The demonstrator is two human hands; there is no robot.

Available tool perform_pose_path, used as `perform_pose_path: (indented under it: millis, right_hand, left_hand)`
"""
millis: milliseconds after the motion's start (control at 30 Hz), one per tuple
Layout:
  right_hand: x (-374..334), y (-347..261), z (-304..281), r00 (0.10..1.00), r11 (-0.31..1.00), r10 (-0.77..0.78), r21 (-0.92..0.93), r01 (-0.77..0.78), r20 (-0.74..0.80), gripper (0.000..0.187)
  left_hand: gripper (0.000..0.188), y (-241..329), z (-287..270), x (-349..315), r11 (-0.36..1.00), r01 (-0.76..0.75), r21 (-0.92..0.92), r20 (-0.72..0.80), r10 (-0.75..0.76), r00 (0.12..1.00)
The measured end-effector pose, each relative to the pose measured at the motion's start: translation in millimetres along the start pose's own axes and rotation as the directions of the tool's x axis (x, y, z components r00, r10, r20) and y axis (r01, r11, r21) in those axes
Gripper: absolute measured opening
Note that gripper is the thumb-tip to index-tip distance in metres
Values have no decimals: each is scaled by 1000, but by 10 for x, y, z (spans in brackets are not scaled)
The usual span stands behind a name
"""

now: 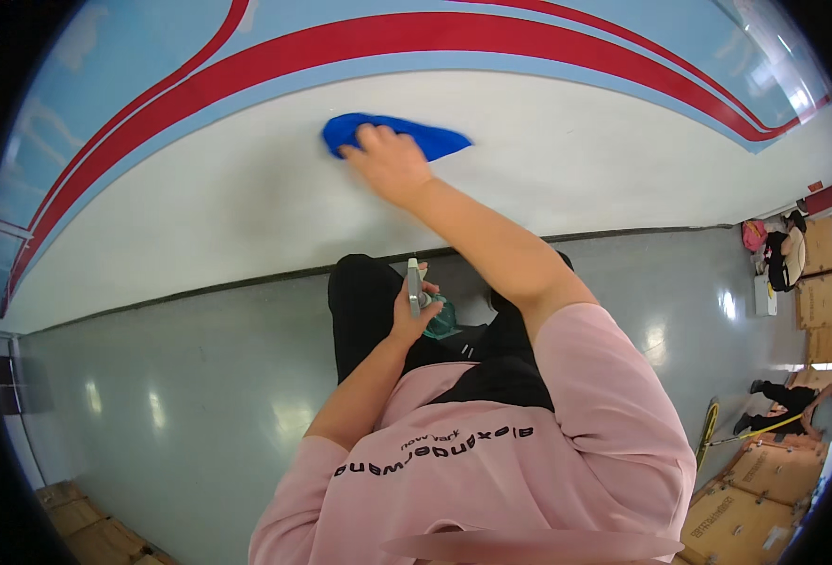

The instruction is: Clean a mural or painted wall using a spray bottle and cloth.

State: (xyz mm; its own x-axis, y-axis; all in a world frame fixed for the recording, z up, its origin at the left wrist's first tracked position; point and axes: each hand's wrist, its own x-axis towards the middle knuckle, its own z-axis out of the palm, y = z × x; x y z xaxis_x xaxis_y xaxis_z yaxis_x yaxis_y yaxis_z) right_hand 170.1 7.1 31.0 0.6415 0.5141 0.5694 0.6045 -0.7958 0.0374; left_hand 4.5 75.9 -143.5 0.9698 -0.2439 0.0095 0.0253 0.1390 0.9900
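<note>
My right hand (388, 162) presses a blue cloth (435, 141) against the white lower part of the wall (275, 179). Its fingers are bent over the cloth, which trails out to the right in a point. Down by my knees, my left hand (407, 318) is closed around the neck of a spray bottle. The bottle's pale trigger head (413, 282) points at the wall, and its see-through green body (442, 320) hangs between my legs.
Above the white wall runs a light blue panel with a red stripe (416, 33). A dark strip (190, 281) edges the shiny grey floor (200, 377). At the far right are two people, brown boxes (764, 490) and a yellow-handled floor tool (708, 433). More boxes (96, 527) stand lower left.
</note>
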Motion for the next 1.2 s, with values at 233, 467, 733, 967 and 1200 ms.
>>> perform_pose_path:
  millis: [233, 467, 733, 967, 1200]
  right_hand:
    - [-1061, 1158, -424, 946, 906, 309, -272, -325, -99, 19]
    - [-1646, 2118, -1101, 326, 294, 850, -140, -945, -414, 37]
    - [-1294, 1539, -615, 510, 585, 756, 73, -808, -411, 37]
    - [-902, 358, 169, 783, 766, 613, 166, -621, 104, 28]
    - [-918, 250, 379, 978, 969, 190, 146, -202, 90, 32]
  left_hand:
    - [73, -16, -56, 15, 999, 26, 28, 36, -27, 999]
    - [73, 74, -84, 67, 987, 117, 109, 114, -129, 985]
    - [74, 315, -126, 65, 965, 184, 187, 130, -210, 969]
    - [71, 440, -39, 48, 982, 144, 124, 117, -159, 980]
    - [70, 372, -32, -1, 992, 123, -6, 46, -123, 991]
